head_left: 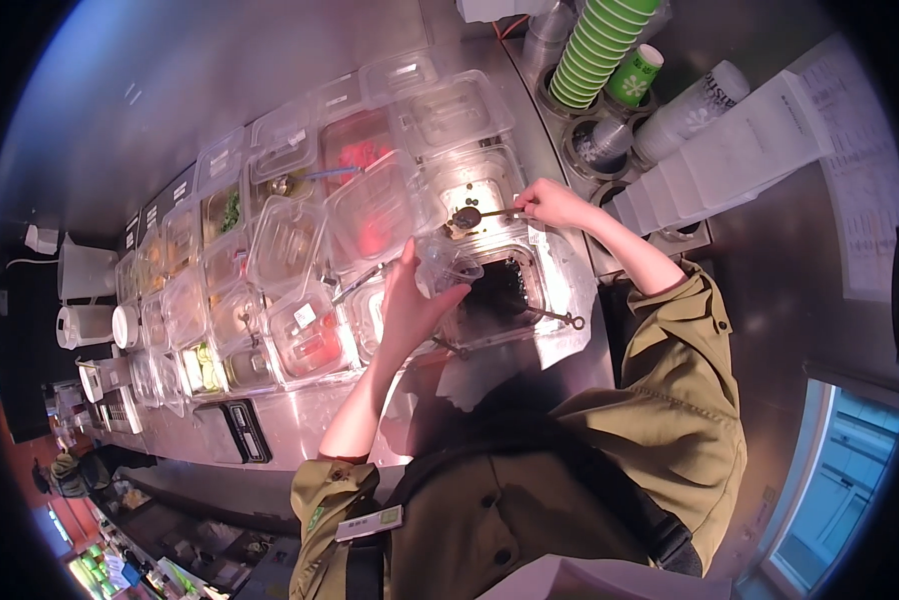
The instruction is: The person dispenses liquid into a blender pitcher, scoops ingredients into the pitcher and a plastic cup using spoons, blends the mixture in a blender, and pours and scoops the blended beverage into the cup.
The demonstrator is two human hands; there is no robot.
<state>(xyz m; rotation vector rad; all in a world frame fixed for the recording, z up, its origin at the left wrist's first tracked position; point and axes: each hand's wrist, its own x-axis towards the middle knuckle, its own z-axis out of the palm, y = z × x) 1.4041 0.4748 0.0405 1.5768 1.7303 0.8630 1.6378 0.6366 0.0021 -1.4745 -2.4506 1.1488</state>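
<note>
My left hand (417, 305) has thumb and fingers curved round a clear plastic cup (448, 262), tilted over the food tubs. In my right hand (555, 203) is the thin handle of a ladle (467, 217), its bowl dark and close to the cup's mouth. The ladle hangs over a clear tub (495, 165) with a few dark round pieces at its bottom. Just nearer to me, a tub of dark, shiny contents (500, 290) holds another ladle (562, 318), whose looped handle rests across the rim. What the cup contains is too blurred to tell.
Rows of lidded clear tubs (295, 245) stretch left along the steel counter, one with red contents (355, 155). Stacked green cups (600, 50) and clear cups (695, 110) stand in holders at the back right. A black device (235, 432) lies at the counter's front edge.
</note>
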